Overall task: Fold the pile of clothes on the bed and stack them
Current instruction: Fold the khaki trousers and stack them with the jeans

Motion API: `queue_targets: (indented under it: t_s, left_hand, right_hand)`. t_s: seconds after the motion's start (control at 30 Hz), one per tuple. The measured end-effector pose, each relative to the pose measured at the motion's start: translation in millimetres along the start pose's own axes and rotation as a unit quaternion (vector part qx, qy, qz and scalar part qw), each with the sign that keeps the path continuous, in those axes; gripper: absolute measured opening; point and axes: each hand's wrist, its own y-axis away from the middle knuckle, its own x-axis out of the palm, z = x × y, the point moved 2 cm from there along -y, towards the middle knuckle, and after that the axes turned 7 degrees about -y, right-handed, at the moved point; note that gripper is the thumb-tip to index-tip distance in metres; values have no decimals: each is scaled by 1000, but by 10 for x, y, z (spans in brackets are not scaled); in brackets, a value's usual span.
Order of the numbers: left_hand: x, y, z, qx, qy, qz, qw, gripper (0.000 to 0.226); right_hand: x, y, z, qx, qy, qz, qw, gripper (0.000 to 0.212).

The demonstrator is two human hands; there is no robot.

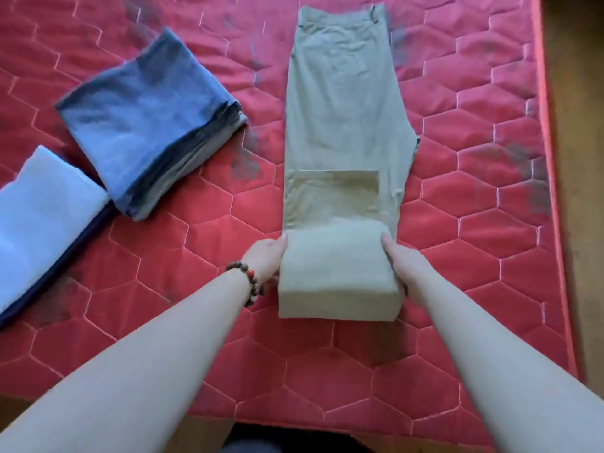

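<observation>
Khaki trousers (340, 125): both arms outstretched, left hand (266, 258) and right hand (400, 261) each grip the folded end's sides.

Khaki trousers (340, 125): one, its folded end lay between the fingers of both hands.
Folded stacks: two, a blue one (147, 122) and a pale one (42, 220), both left of the fingers.
Hands: two, left (266, 256), right (400, 259).
Bead bracelets (250, 282): one.
Mattresses (474, 207): one.
</observation>
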Motion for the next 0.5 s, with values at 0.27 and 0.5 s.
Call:
queue_targets:
  t_s: [0.27, 0.5]
  left_hand:
    - [102, -167, 63, -27, 232, 25, 972, 19]
    - [-218, -44, -494, 107, 398, 45, 910, 37]
  right_hand:
    - [43, -134, -25, -4, -40, 30, 999, 24]
    - [-43, -67, 530, -156, -134, 34, 978, 38]
